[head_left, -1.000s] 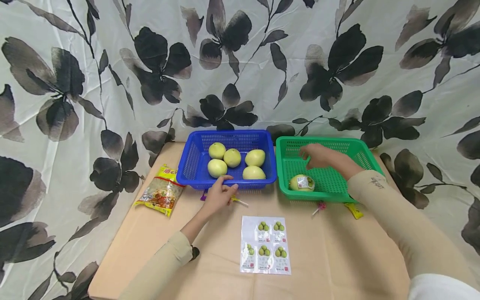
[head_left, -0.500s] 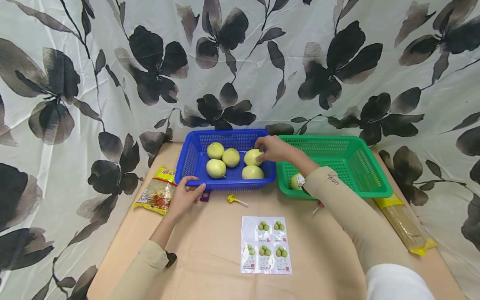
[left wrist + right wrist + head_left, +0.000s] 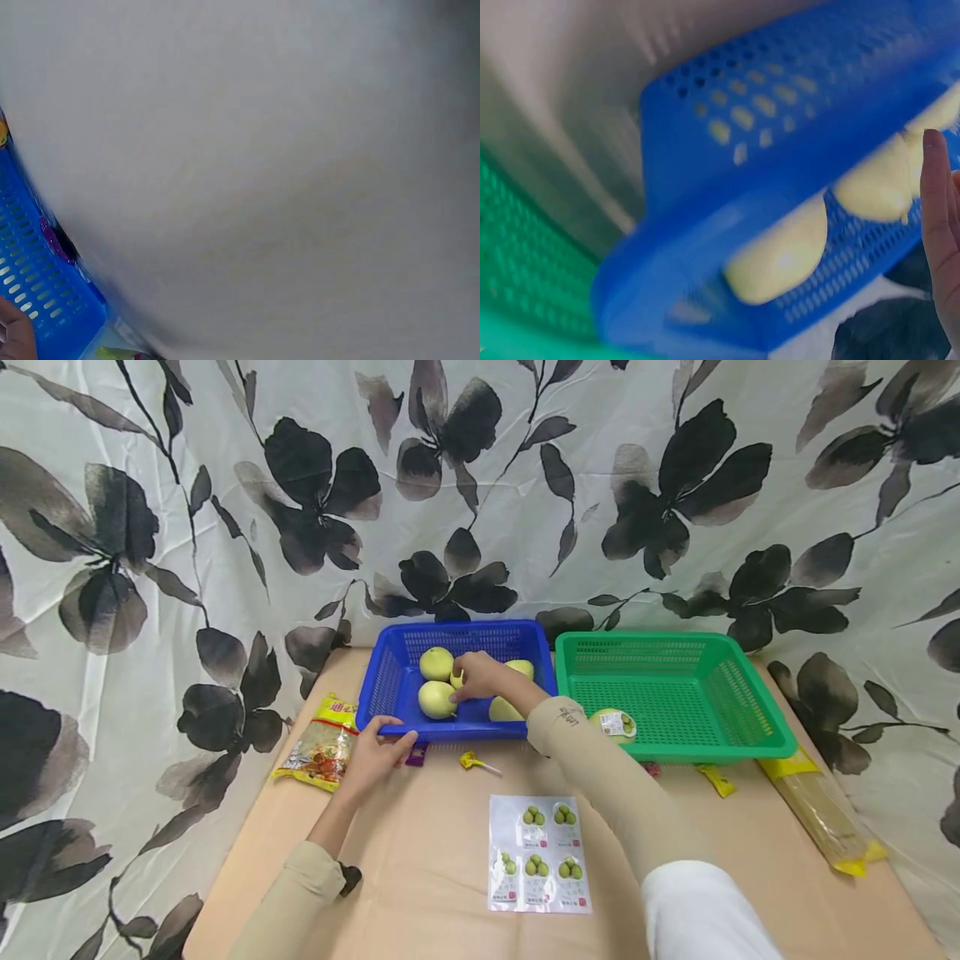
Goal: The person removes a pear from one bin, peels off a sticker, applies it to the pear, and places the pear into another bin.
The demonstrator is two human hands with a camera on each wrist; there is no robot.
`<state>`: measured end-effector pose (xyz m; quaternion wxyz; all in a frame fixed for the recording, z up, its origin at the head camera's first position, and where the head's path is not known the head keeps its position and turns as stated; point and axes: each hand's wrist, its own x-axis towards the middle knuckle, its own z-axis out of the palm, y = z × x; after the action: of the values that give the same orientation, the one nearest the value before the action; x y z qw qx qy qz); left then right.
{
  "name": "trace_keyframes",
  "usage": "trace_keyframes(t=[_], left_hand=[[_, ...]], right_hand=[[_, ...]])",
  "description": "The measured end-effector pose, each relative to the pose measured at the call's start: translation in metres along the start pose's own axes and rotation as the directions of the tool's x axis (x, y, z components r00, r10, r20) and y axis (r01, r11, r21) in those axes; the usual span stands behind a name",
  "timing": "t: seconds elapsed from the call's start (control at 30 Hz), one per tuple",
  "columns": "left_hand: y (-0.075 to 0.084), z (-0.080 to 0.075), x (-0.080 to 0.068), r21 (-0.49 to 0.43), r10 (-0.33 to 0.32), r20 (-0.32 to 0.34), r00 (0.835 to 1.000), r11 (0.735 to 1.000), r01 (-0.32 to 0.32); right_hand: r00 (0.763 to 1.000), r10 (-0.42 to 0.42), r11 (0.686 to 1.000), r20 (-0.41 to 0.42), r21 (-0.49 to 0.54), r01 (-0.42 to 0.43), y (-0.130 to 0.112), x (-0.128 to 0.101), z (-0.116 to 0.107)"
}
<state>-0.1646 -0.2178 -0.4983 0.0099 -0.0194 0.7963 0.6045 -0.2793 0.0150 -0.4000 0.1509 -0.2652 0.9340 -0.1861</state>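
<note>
Several pale yellow-green pears [image 3: 437, 700] lie in the blue basket [image 3: 450, 732]. My right hand [image 3: 487, 678] reaches into this basket, its fingertips at the front-left pear and partly covering the one behind. In the right wrist view, a straight finger of the right hand [image 3: 941, 225] lies beside the pears [image 3: 877, 184]; a firm hold is not visible. My left hand [image 3: 378, 750] grips the basket's front-left rim, thumb outside. One pear with a white label [image 3: 615, 724] sits in the green basket [image 3: 712, 750], partly behind the right sleeve.
A sheet of fruit stickers [image 3: 538, 853] lies on the table [image 3: 427, 860]. A yellow lollipop [image 3: 477, 762], a purple wrapper [image 3: 416, 754] and a small yellow packet [image 3: 717, 779] lie before the baskets. Yellow food bags [image 3: 321, 745] flank them left and right; a floral curtain [image 3: 570, 485] hangs behind.
My right hand has moved left from the green basket, over the right-hand pears, to the left pears in the blue basket. The left hand has shifted left along the rim.
</note>
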Motion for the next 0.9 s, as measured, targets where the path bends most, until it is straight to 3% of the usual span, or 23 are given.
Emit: trace_keyframes(t=[0.2, 0.37, 0.53, 0.77, 0.9], left_hand=[[0.000, 0.002, -0.002, 0.003, 0.006, 0.002, 1.000, 1.000, -0.006], [0.000, -0.002, -0.002, 0.002, 0.017, -0.001, 1.000, 1.000, -0.017], [0.001, -0.005, -0.003, 0.007, 0.015, 0.002, 1.000, 1.000, -0.015], [0.002, -0.006, -0.002, -0.007, 0.012, -0.006, 1.000, 1.000, -0.012], [0.001, -0.005, -0.002, -0.007, 0.013, 0.003, 1.000, 1.000, -0.013]], right_hand=[[0.999, 0.022, 0.996, 0.044, -0.086, -0.018, -0.011, 0.013, 0.023], [0.992, 0.081, 0.991, 0.094, -0.110, -0.070, -0.025, 0.017, 0.030], [0.990, 0.077, 0.987, 0.121, -0.151, -0.058, -0.032, 0.023, 0.033], [0.992, 0.010, 0.995, 0.127, -0.104, 0.003, -0.034, 0.029, 0.037], [0.989, 0.031, 0.994, 0.143, -0.108, -0.015, -0.033, 0.028, 0.040]])
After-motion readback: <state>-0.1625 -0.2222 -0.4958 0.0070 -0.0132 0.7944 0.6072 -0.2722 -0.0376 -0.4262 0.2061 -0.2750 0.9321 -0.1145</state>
